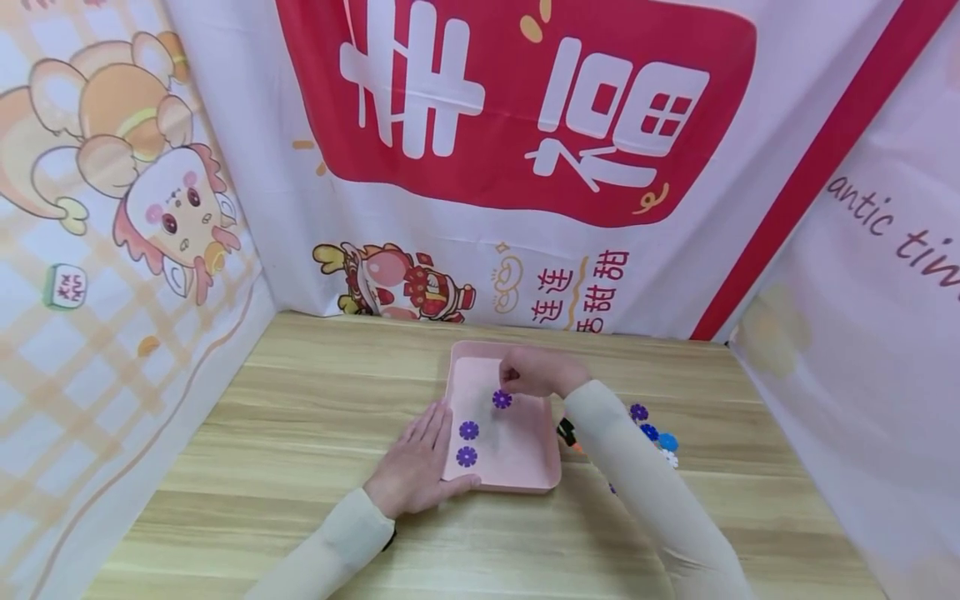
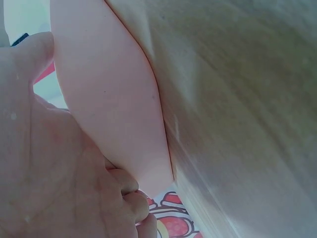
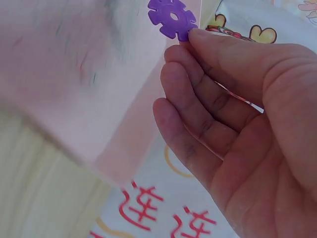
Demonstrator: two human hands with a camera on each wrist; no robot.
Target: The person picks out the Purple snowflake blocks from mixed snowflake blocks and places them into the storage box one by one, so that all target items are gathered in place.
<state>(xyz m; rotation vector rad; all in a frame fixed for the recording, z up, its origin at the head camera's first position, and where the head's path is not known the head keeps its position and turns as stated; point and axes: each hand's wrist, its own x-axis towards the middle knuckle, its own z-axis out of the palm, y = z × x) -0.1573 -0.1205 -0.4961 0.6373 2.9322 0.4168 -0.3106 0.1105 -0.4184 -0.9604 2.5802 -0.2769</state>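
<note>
Over the far part of a shallow pink tray (image 1: 504, 485), my right hand (image 1: 542, 372) pinches a purple notched snowflake disc (image 3: 173, 18) between thumb and index finger. The right wrist view shows the disc by its edge, with a small hole in its middle; the other fingers are bent beneath. Two similar purple discs, a nearer one (image 1: 467, 456) and a farther one (image 1: 468, 430), lie inside the tray along its left side. My left hand (image 1: 414, 468) rests against the tray's near left corner, fingers along the left wall and thumb (image 2: 37, 54) at the near wall.
Right of the tray, partly behind my right sleeve, lie more discs: a purple one (image 1: 639, 412), a dark blue one (image 1: 649, 432), a light blue one (image 1: 667, 442) and a white one (image 1: 670, 457). A black piece (image 1: 566, 431) sits by the tray's right wall. Printed cloths surround the wooden table (image 1: 337, 375).
</note>
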